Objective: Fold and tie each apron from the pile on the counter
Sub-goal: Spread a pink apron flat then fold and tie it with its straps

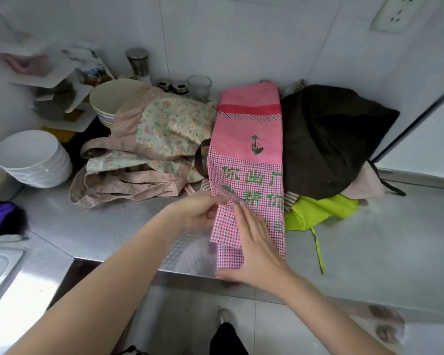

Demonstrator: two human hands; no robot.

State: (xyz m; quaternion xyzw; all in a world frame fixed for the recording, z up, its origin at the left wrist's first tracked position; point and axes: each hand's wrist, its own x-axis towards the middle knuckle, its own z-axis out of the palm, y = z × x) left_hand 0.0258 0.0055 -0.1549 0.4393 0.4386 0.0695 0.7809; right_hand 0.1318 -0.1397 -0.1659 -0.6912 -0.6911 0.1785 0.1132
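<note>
Lying lengthwise on the steel surface point(108, 226), the pink apron point(249, 139) ran from the back wall to the front edge, folded into a narrow strip; its near checked end overhung that edge slightly. Left hand point(198, 211) pinched a checked fold at the strip's left edge, fingers point(215, 201) curled onto the cloth. Right hand point(254, 242) rested flat on the near end, fingers point(244, 213) straight and close together, thumb at the lower hem.

Left of the strip: floral apron point(164, 134) in a loose heap, straps trailing toward the front. Right of it and touching: dark brown cloth point(328, 139) piled over a lime-green apron point(318, 208), whose green tie point(318, 249) trailed to the front edge. Stacked white bowls point(34, 160) stood at far left, well apart. Bare steel lay open in front of the floral heap and right of the green tie.
</note>
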